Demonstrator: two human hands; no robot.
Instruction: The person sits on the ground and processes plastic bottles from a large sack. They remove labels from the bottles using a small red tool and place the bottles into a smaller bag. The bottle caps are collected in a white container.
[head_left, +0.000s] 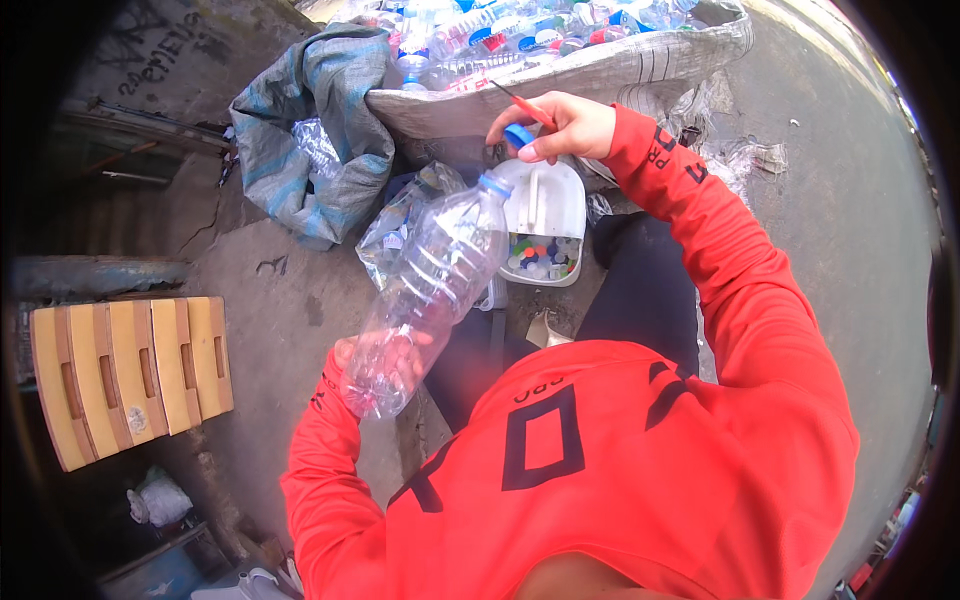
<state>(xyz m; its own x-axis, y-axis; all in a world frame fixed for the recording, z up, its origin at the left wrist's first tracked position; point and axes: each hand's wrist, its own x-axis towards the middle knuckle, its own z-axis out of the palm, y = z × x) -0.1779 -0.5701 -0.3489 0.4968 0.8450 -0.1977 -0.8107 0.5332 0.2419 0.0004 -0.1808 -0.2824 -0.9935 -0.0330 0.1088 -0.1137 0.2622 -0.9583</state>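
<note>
My left hand [405, 352] is closed round the lower end of a large clear plastic bottle [440, 255], partly seen through its wall. The bottle tilts with its neck up and away, and a blue ring [495, 184] circles the neck. Just above that neck, my right hand [572, 125] pinches a blue bottle cap [518, 136], apart from the bottle. The same hand grips a thin dark-tipped tool with a red handle [535, 110]; its exact kind is unclear. Below the right hand stands a white tub [562, 195], half covered, with several coloured caps [540, 258] inside.
A big white woven sack [640, 75] full of plastic bottles [490, 40] lies at the far side. Left of it sits a grey-blue sack [345, 150]. A crumpled clear plastic bag [400, 225] lies behind the bottle. Yellow-brown slatted panels [135, 375] stand at the left.
</note>
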